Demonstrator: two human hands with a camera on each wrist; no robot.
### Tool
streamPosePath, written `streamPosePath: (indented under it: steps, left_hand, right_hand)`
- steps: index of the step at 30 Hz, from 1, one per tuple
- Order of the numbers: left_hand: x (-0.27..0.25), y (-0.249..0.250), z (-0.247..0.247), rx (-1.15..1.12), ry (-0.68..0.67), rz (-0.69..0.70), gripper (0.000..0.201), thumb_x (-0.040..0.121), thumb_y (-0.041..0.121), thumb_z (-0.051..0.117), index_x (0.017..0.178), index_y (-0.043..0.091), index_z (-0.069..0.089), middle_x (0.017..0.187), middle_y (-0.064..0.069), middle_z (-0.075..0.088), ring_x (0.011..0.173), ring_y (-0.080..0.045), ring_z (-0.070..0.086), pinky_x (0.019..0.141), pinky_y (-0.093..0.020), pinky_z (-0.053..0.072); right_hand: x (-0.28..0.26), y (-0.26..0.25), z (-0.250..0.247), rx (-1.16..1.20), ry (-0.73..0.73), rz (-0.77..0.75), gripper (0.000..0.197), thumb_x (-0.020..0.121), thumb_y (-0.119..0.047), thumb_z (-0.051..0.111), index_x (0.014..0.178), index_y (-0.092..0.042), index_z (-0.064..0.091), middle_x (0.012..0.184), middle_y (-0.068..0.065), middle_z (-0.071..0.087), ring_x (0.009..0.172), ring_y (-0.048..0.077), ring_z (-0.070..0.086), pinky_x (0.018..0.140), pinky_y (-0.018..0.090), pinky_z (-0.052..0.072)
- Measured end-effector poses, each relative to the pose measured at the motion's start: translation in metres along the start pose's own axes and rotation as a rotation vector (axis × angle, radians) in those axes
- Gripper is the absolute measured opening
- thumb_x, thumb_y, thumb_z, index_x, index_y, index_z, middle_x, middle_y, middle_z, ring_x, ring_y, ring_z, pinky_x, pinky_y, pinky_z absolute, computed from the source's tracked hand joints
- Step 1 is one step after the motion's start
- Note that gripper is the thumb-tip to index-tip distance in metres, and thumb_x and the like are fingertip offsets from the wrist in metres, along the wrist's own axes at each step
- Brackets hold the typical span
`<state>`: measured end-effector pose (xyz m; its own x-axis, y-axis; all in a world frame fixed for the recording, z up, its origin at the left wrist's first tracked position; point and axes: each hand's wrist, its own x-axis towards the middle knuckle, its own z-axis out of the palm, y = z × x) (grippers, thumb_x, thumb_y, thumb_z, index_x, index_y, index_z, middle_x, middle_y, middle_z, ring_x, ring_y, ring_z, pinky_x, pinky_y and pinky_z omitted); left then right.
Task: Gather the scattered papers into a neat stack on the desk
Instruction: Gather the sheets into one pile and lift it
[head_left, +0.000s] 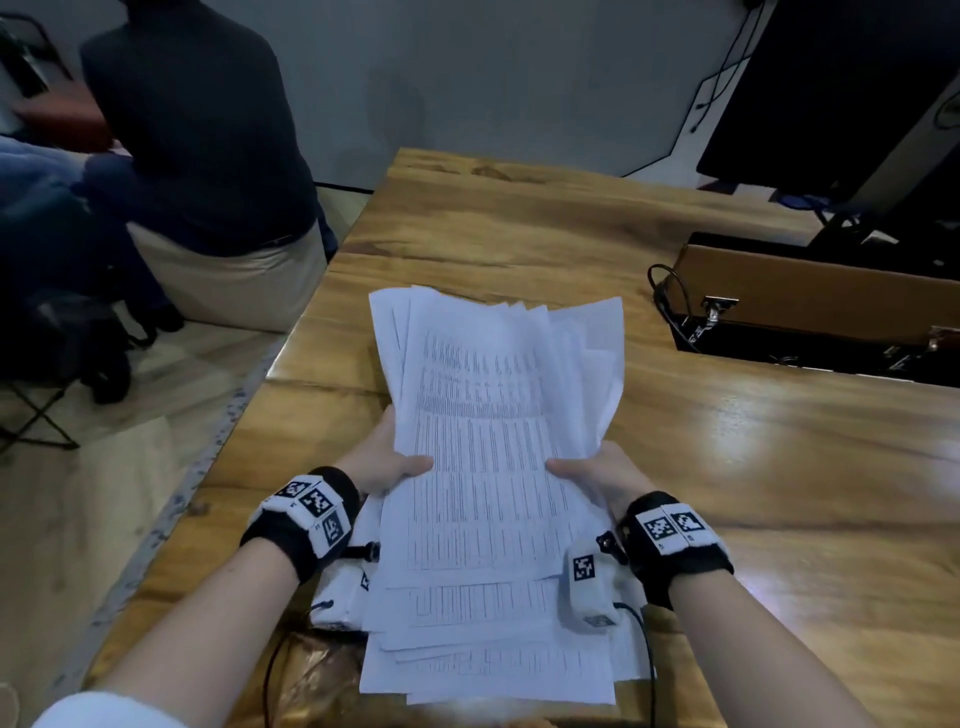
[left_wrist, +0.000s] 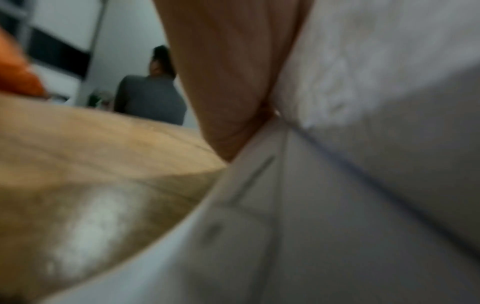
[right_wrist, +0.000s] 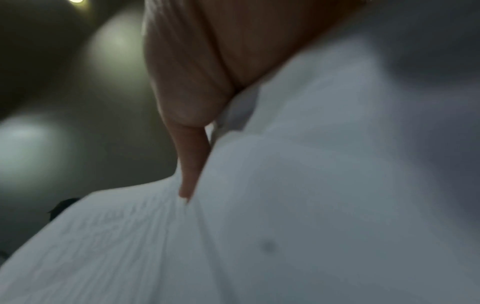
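Now, papers: the bundle of papers fills the lower centre of the head view, lifted by its two long sides, with its far end fanned out and its near end stepped and uneven.
Left hand: the left hand grips the left edge, thumb on top of the printed sheet and the other fingers below.
Right hand: the right hand grips the right edge in the same way; both wrist views are blurred and show only skin against white paper.
Step in hand: I judge the gathering is done and the squaring has begun, since no loose sheet shows elsewhere on the desk.
Next move: it probably calls for standing the bundle on one edge and tapping it on the wood until the sheets align, then laying it flat.
Around: an open cable box sits in the desk at right, and a seated person is at upper left.
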<state>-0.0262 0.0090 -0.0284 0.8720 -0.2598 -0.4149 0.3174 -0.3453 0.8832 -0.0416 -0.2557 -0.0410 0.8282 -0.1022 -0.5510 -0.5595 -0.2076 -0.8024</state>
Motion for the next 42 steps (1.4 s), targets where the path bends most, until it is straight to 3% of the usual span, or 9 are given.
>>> streamPosePath:
  steps: [4,8,11,16,20,25,29,32,42]
  left_hand:
    - [-0.007,0.035,-0.004,-0.098,0.177,0.255,0.072,0.085,0.003,0.06,0.143,0.018,0.021,0.133,-0.001,0.048,0.124,-0.018,0.048,0.106,-0.041,0.04]
    - [-0.015,0.106,-0.009,-0.234,0.33,0.506,0.053,0.088,0.003,0.056,0.132,0.018,0.031,0.111,0.011,0.054,0.102,-0.003,0.057,0.084,-0.015,0.05]
    - [-0.015,0.141,-0.007,-0.269,0.423,0.583,0.027,0.09,0.009,0.054,0.111,0.017,0.039,0.113,0.002,0.055,0.108,-0.014,0.059,0.097,-0.028,0.048]
    - [-0.012,0.149,-0.005,-0.277,0.51,0.676,0.045,0.084,0.014,0.064,0.121,0.015,0.038,0.116,0.007,0.052,0.113,-0.01,0.055,0.097,-0.019,0.043]
    - [-0.011,0.144,-0.009,-0.292,0.534,0.724,0.052,0.075,0.012,0.073,0.107,0.032,0.037,0.11,0.014,0.055,0.111,-0.014,0.055,0.1,-0.031,0.045]
    - [-0.016,0.151,-0.011,-0.356,0.529,0.816,0.092,0.054,0.023,0.08,0.127,0.006,0.028,0.108,0.012,0.056,0.098,0.0,0.06,0.087,-0.016,0.05]
    - [-0.019,0.154,-0.008,-0.343,0.508,0.845,0.07,0.056,0.01,0.08,0.104,0.025,0.031,0.102,0.012,0.055,0.087,0.01,0.062,0.082,-0.016,0.053]
    - [-0.02,0.161,0.002,-0.29,0.477,0.902,0.071,0.055,0.0,0.081,0.099,0.032,0.035,0.104,0.013,0.054,0.09,0.015,0.06,0.078,-0.008,0.051]
    - [-0.024,0.17,0.008,-0.345,0.457,0.882,0.085,0.05,0.02,0.088,0.117,0.022,0.035,0.118,0.0,0.056,0.11,-0.01,0.059,0.087,-0.022,0.054]
  right_hand:
    - [-0.017,-0.046,-0.015,0.163,0.095,-0.272,0.027,0.077,-0.001,0.07,0.102,-0.005,0.063,0.096,0.01,0.07,0.085,0.022,0.068,0.069,0.029,0.055]
    - [-0.034,-0.107,-0.036,0.231,0.226,-0.663,0.022,0.078,-0.003,0.07,0.099,-0.004,0.065,0.096,0.011,0.069,0.086,0.018,0.069,0.072,0.021,0.057]
    - [-0.04,-0.134,-0.044,0.311,0.295,-0.785,0.031,0.076,-0.006,0.074,0.105,0.002,0.065,0.096,0.004,0.072,0.09,0.011,0.07,0.079,0.019,0.056]
    - [-0.038,-0.14,-0.054,0.3,0.267,-0.862,0.03,0.072,0.0,0.075,0.097,-0.013,0.065,0.087,-0.009,0.071,0.076,-0.006,0.069,0.067,0.01,0.053]
    - [-0.037,-0.135,-0.064,0.326,0.234,-0.905,0.029,0.067,-0.004,0.078,0.089,-0.02,0.068,0.076,-0.016,0.075,0.077,-0.002,0.07,0.066,0.013,0.053]
    - [-0.044,-0.135,-0.076,0.404,0.169,-0.937,0.059,0.036,-0.048,0.088,0.086,-0.02,0.071,0.08,-0.013,0.076,0.08,0.005,0.072,0.07,0.02,0.057]
    - [-0.051,-0.138,-0.084,0.392,0.151,-0.936,0.086,0.032,-0.066,0.082,0.097,-0.013,0.066,0.078,-0.017,0.075,0.079,0.0,0.071,0.067,0.015,0.055]
    - [-0.053,-0.143,-0.079,0.338,0.124,-0.941,0.081,0.033,-0.068,0.08,0.095,-0.019,0.066,0.081,-0.017,0.076,0.083,-0.001,0.07,0.073,0.016,0.056]
    - [-0.063,-0.161,-0.078,0.369,0.108,-1.001,0.082,0.04,-0.06,0.083,0.106,-0.016,0.064,0.098,-0.008,0.075,0.099,0.012,0.069,0.084,0.027,0.056]
